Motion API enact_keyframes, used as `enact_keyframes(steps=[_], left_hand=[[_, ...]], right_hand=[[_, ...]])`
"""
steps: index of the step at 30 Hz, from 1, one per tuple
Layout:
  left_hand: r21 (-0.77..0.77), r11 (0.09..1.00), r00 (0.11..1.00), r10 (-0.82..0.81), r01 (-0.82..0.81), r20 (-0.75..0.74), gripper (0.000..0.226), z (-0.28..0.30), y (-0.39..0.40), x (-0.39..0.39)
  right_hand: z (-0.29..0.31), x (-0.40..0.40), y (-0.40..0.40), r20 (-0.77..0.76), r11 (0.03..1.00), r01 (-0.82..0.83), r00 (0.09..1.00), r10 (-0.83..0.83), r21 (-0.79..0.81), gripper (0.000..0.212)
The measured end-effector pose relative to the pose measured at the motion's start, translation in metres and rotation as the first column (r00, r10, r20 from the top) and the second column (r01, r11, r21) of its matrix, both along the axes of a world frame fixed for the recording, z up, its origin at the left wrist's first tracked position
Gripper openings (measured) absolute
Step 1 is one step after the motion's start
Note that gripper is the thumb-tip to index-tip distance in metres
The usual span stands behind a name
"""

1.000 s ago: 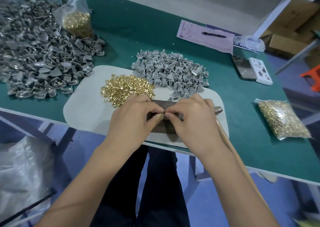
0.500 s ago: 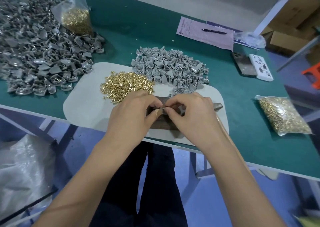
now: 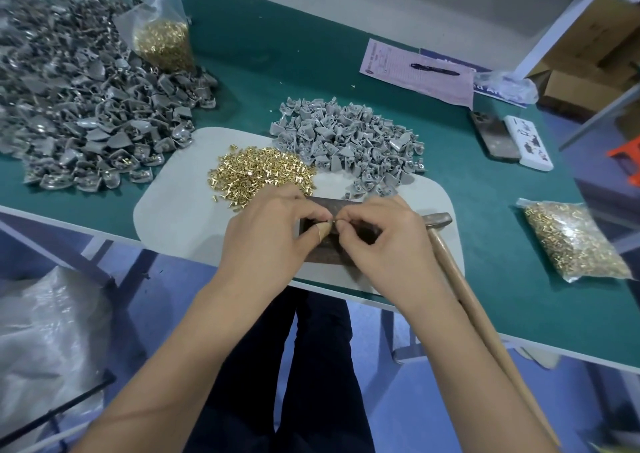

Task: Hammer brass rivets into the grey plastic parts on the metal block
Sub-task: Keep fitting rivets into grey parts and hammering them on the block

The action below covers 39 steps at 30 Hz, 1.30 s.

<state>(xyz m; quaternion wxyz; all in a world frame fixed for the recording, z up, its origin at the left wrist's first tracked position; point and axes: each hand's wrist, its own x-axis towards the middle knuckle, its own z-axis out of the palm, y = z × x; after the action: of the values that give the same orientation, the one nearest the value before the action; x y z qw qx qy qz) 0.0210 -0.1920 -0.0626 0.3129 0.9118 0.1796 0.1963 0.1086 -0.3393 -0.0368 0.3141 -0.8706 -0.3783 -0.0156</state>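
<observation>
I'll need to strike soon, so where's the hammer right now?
In the head view the hammer lies on the pale mat, just right of the right hand and the metal block. Its wooden handle runs back past the table edge.

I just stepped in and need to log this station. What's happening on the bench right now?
A person is assembling small parts. Both hands meet over the metal block on the pale mat: the left hand and right hand pinch a small piece between their fingertips; it looks like a brass rivet being seated. The hammer lies beside the right hand, unused. Loose rivets and grey plastic parts are piled just behind.
</observation>
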Motion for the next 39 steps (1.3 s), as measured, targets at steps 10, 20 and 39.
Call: enact_keyframes(steps=[10,20,39], left_hand=[[0.102,0.995,1.000,0.016,-0.019,0.026,0.009,0.002,0.000,0.002],[0.116,0.993,1.000,-0.002,0.003,-0.006,0.009,0.005,0.002,0.001],[0.228,0.969,0.995,-0.085,0.095,-0.054,0.018,0.016,0.010,0.006]], right_hand=[[0.014,0.001,0.008,0.192,0.961,0.015,0.981,0.040,-0.277,0.013],[-0.011,0.022,-0.062,0.135,0.810,0.566,0.824,-0.550,-0.152,0.031],[0.022,-0.011,-0.042,0.081,0.974,0.205,0.977,-0.198,-0.096,0.035]])
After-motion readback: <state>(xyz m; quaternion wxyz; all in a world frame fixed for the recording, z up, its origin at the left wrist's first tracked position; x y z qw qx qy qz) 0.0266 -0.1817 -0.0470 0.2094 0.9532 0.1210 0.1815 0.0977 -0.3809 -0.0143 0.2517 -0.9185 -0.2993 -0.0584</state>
